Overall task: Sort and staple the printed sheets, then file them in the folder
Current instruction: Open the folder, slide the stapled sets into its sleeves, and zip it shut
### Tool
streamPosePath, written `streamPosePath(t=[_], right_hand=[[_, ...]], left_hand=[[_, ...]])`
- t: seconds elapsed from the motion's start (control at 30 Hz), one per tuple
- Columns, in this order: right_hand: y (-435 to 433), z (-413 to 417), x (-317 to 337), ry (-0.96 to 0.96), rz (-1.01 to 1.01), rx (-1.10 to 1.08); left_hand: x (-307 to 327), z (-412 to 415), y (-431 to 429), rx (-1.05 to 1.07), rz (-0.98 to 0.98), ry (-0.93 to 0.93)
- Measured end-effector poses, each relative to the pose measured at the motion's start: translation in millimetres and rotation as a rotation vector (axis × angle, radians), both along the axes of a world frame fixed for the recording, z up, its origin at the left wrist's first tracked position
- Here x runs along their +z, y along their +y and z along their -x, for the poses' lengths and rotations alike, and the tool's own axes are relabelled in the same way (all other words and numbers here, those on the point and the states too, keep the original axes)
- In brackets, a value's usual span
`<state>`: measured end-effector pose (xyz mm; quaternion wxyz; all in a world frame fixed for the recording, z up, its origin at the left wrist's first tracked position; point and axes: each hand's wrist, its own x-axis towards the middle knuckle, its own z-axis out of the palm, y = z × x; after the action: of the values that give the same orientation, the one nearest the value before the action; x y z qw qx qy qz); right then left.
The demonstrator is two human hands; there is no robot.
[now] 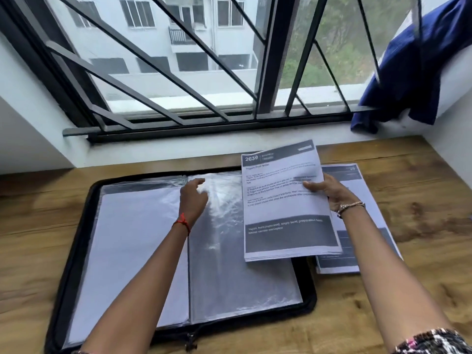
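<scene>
While the held set of printed sheets hangs tilted above the right half of the open folder, its lower edge overhangs the folder's black right rim and its right edge covers part of a second stack of sheets lying flat on the wooden table just beside the folder. The right hand grips the held set at its right edge, thumb on the printed face and fingers behind. The left hand rests on the folder near the spine, fingers loosely curled at the top of a crinkled clear plastic sleeve on the right-hand page, though whether it pinches the sleeve cannot be told. White pages fill the sleeves on the folder's left half. The folder's far edge lies close to the white window sill, which leaves only a narrow strip of wood there; wider bare wood lies to the left and to the right beyond the second stack. A blue cloth hangs at the window's right corner, well apart from the papers.
</scene>
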<state>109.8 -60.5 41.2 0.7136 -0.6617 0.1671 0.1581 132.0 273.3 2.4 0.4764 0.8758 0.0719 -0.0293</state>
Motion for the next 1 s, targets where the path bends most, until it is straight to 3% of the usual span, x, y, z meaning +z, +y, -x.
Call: streamPosePath(t=[0.2,0.47,0.7,1.0], right_hand=[[-20,-14,-24,0.076,0.118,0.027],[-20,-26,-28,0.101,0.207,0.101],[-17,-28,-38,0.012,-0.001,0.042],[3,-45,-31,-0.153,-0.26,-0.186]], left_hand=[[-11,-20,3,-0.154,-0.27,-0.104],[-21,-40,0,-0.181,-0.428,-0.22],[-24,-47,3,-0.163,-0.41,-0.28],[-31,-44,7,-0.183,-0.366,-0.343]])
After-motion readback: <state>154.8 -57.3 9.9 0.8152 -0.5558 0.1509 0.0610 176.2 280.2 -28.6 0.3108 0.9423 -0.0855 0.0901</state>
